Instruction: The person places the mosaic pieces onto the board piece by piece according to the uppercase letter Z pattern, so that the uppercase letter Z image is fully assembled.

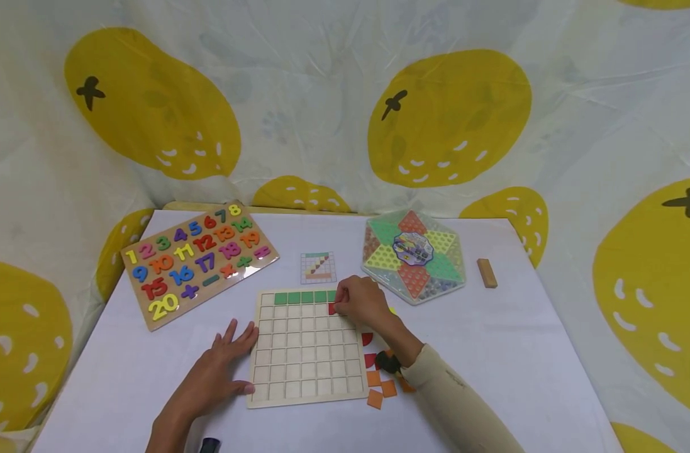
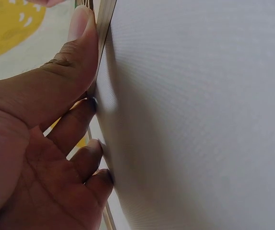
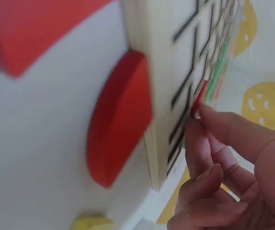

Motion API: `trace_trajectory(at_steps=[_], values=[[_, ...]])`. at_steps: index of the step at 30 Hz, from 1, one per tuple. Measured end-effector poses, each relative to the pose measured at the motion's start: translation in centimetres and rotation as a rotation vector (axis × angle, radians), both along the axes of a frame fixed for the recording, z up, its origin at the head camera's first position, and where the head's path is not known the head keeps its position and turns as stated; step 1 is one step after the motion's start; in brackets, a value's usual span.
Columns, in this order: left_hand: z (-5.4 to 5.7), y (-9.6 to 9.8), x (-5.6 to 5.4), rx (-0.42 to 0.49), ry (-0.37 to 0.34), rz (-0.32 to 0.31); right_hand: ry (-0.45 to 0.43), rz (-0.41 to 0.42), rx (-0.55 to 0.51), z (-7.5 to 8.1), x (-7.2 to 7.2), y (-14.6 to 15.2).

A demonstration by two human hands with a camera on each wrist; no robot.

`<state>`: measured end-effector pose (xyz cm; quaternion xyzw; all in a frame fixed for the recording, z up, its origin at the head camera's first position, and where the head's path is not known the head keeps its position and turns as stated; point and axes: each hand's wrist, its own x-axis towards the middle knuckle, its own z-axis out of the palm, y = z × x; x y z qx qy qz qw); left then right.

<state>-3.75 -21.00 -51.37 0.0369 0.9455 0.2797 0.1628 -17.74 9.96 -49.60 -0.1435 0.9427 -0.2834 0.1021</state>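
on the surface (image 1: 492, 365), loose tiles (image 1: 374, 378) lie right of the grid board (image 1: 307, 357); behind it, left to right: number board (image 1: 199, 280), card (image 1: 318, 267), game board (image 1: 414, 257) and (farthest right) a block (image 1: 487, 274)

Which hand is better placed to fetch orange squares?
Probably the right hand, after releasing the red piece: orange squares lie on its side of the board; the left hand touches the opposite edge.

My head camera shows me a white-topped table (image 1: 492, 352) carrying the grid board (image 1: 307, 347), with orange squares (image 1: 389, 388) and red pieces (image 1: 367, 340) lying loose along its right edge. Farther off I make out the number board (image 1: 169, 267), a small pattern card (image 1: 318, 268), a hexagonal game board (image 1: 414, 257) — and, rightmost, a wooden block (image 1: 486, 272).
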Motion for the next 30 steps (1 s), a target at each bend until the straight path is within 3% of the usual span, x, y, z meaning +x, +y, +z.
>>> trace_trajectory(at_steps=[5,10,14,23,30], values=[[-0.1,-0.1,-0.1,0.006,-0.001,-0.004,-0.028,-0.012,0.036,-0.2,-0.1,-0.4],[-0.2,-0.1,0.0,0.012,0.002,-0.006,-0.044,0.001,0.004,-0.1,0.0,0.4],[-0.1,0.0,-0.1,0.011,0.001,-0.006,-0.047,0.013,-0.030,0.6,0.1,2.0],[0.0,-0.1,-0.1,0.018,-0.014,-0.004,-0.058,-0.030,-0.004,1.5,0.7,6.8],[0.0,-0.2,-0.1,0.025,-0.012,-0.002,-0.078,0.019,0.096,1.5,1.6,8.7]])
